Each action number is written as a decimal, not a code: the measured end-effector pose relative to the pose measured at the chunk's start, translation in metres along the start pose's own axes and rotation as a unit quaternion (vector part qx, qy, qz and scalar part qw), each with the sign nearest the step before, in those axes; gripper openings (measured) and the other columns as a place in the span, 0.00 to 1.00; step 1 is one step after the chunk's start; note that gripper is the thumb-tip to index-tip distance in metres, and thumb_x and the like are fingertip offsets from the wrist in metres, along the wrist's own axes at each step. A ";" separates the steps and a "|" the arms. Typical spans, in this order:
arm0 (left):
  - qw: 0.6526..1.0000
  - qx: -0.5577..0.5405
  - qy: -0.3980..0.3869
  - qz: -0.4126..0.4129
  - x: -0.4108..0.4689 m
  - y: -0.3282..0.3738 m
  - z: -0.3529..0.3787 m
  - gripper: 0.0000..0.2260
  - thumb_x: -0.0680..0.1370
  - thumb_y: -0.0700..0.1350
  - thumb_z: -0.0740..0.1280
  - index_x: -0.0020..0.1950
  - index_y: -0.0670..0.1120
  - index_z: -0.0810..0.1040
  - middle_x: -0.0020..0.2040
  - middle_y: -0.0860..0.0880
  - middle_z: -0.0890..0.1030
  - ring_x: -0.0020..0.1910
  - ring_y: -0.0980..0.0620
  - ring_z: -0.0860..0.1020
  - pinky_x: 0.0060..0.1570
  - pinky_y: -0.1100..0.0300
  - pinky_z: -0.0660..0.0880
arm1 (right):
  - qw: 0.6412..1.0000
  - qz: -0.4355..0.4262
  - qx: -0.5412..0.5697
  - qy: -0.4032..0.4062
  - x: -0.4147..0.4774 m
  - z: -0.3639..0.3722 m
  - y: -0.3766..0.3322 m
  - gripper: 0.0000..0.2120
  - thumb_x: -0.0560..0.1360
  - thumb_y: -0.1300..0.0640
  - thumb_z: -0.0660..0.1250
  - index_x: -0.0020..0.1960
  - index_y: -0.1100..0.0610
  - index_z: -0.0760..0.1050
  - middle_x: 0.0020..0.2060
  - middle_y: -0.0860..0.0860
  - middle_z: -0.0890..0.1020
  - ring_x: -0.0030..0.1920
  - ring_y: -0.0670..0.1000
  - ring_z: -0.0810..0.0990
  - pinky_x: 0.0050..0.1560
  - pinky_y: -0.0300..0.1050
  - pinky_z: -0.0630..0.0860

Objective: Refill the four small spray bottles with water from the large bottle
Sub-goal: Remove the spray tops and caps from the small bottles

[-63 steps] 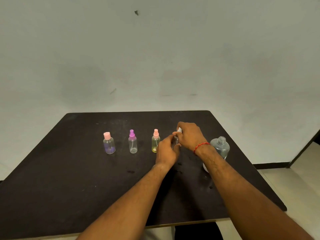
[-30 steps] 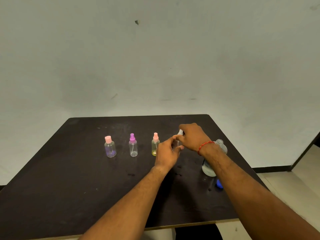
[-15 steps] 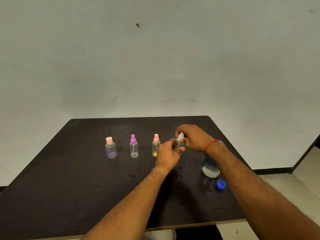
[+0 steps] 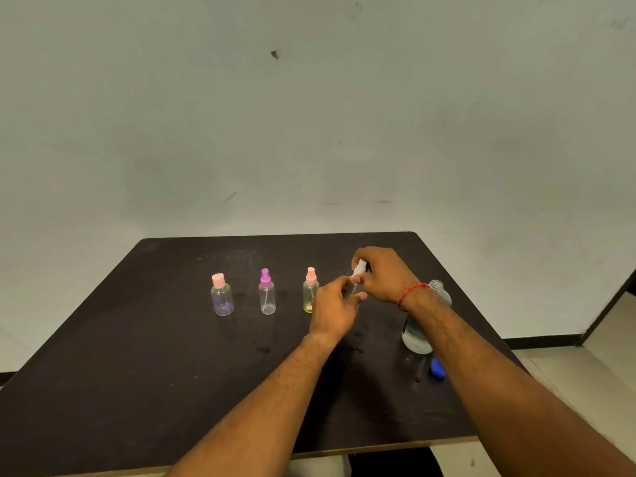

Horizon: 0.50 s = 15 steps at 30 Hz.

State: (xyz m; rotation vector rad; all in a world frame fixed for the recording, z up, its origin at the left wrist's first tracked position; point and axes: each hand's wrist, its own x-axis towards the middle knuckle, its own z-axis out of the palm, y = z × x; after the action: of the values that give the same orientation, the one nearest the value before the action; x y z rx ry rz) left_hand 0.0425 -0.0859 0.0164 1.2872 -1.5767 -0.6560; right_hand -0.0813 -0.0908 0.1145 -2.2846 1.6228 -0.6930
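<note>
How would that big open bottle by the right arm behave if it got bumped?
The large bottle stands tall and narrow, so a knock from the right forearm crossing it could probably tip it. Its blue cap lies on the table, so it would likely spill. Water seems to fill only its lower part, which may steady it somewhat.

Body of fourth spray bottle hidden behind left hand and right hand; only its white top shows. Right forearm covers part of large bottle and blue cap; water level unclear.
</note>
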 end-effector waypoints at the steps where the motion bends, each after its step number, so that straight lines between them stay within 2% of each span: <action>1: 1.000 0.001 -0.001 0.000 0.000 0.001 -0.001 0.07 0.77 0.46 0.74 0.54 0.48 0.81 0.44 0.53 0.82 0.45 0.54 0.81 0.48 0.61 0.79 | 1.000 -0.007 0.017 -0.005 -0.001 0.000 0.000 0.09 0.70 0.66 0.70 0.45 0.54 0.77 0.43 0.50 0.80 0.43 0.50 0.78 0.41 0.40 0.73; 5: 1.000 -0.001 -0.005 0.003 0.001 0.003 -0.003 0.06 0.77 0.44 0.73 0.53 0.45 0.81 0.43 0.51 0.82 0.45 0.52 0.81 0.49 0.57 0.80 | 0.996 -0.024 0.084 -0.004 -0.002 0.000 0.000 0.14 0.69 0.70 0.67 0.49 0.53 0.79 0.45 0.50 0.81 0.45 0.50 0.79 0.43 0.40 0.75; 6: 1.000 -0.003 -0.003 0.009 0.001 0.002 -0.003 0.05 0.77 0.43 0.72 0.52 0.45 0.81 0.42 0.51 0.81 0.44 0.52 0.81 0.48 0.59 0.80 | 0.995 -0.021 0.101 -0.008 -0.002 0.001 0.001 0.16 0.69 0.68 0.68 0.52 0.52 0.78 0.47 0.49 0.80 0.46 0.49 0.79 0.44 0.39 0.76; 8: 1.000 -0.012 0.002 0.019 -0.001 0.002 -0.005 0.05 0.77 0.41 0.72 0.52 0.46 0.82 0.42 0.53 0.81 0.45 0.54 0.81 0.48 0.71 0.75 | 0.993 -0.005 0.118 -0.003 -0.002 0.003 0.001 0.20 0.69 0.61 0.73 0.58 0.50 0.74 0.48 0.48 0.79 0.46 0.48 0.79 0.45 0.39 0.77; 10: 1.000 -0.019 0.003 0.016 -0.001 0.004 -0.006 0.07 0.77 0.41 0.72 0.54 0.49 0.81 0.43 0.55 0.81 0.46 0.56 0.81 0.46 0.79 0.70 | 0.994 0.033 0.092 0.045 -0.001 0.006 0.001 0.19 0.68 0.52 0.75 0.55 0.50 0.73 0.44 0.47 0.79 0.42 0.48 0.79 0.43 0.40 0.77; 12: 1.000 -0.008 0.003 0.008 -0.001 0.006 -0.006 0.10 0.77 0.45 0.73 0.57 0.50 0.81 0.42 0.58 0.80 0.45 0.59 0.80 0.42 0.76 0.72 | 0.993 0.061 0.059 0.081 0.001 0.007 0.001 0.15 0.68 0.48 0.76 0.47 0.52 0.73 0.39 0.47 0.79 0.39 0.47 0.78 0.39 0.41 0.75; 15: 1.000 0.006 0.006 0.007 -0.001 0.003 -0.005 0.09 0.76 0.47 0.74 0.55 0.50 0.80 0.41 0.58 0.80 0.43 0.59 0.80 0.42 0.72 0.73 | 0.994 0.055 0.080 0.058 0.002 0.008 0.002 0.10 0.69 0.57 0.75 0.44 0.50 0.74 0.40 0.46 0.80 0.41 0.47 0.78 0.37 0.35 0.71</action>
State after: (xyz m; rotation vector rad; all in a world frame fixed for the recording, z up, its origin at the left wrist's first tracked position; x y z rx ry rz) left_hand 0.0452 -0.0834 0.0208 1.2860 -1.5806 -0.6297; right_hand -0.0784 -0.0943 0.1077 -2.0611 1.6633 -0.9078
